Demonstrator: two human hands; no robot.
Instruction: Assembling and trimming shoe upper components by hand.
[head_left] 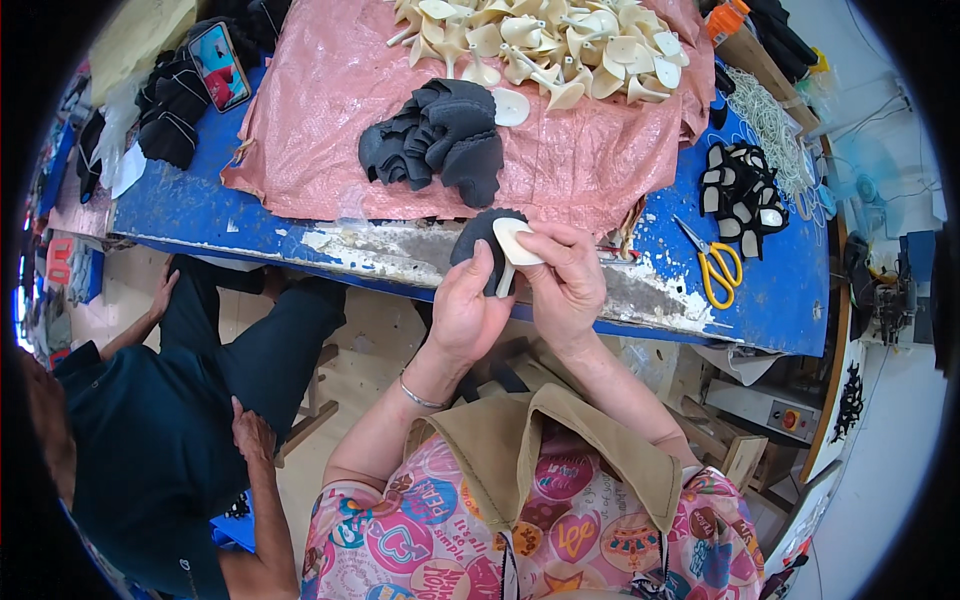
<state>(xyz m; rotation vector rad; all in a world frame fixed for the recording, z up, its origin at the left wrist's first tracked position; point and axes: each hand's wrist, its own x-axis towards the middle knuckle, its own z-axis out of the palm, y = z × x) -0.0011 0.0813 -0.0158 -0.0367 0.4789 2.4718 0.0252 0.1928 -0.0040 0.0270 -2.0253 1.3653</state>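
Observation:
My left hand (468, 312) is closed on a dark grey fabric piece (474, 236) with a scalloped edge, held just over the table's front edge. Against that fabric, my right hand (566, 286) pinches a cream plastic piece (514, 240) with a flat rounded head and a stem pointing down. The stem's lower end sits beside my left fingers; whether they grip it too is hard to make out. Beyond my hands lies a stack of similar dark fabric pieces (432, 138). Farther back is a heap of cream plastic pieces (540, 50), with one lone cream piece (511, 107) nearer.
A pink woven sheet (300, 150) covers much of the worn blue table (185, 205). Yellow-handled scissors (719, 272), small black-and-cream pieces (742, 195) and tangled string (768, 125) lie at right. A phone (220, 66) stands at far left. Another person (140, 430) sits on my left.

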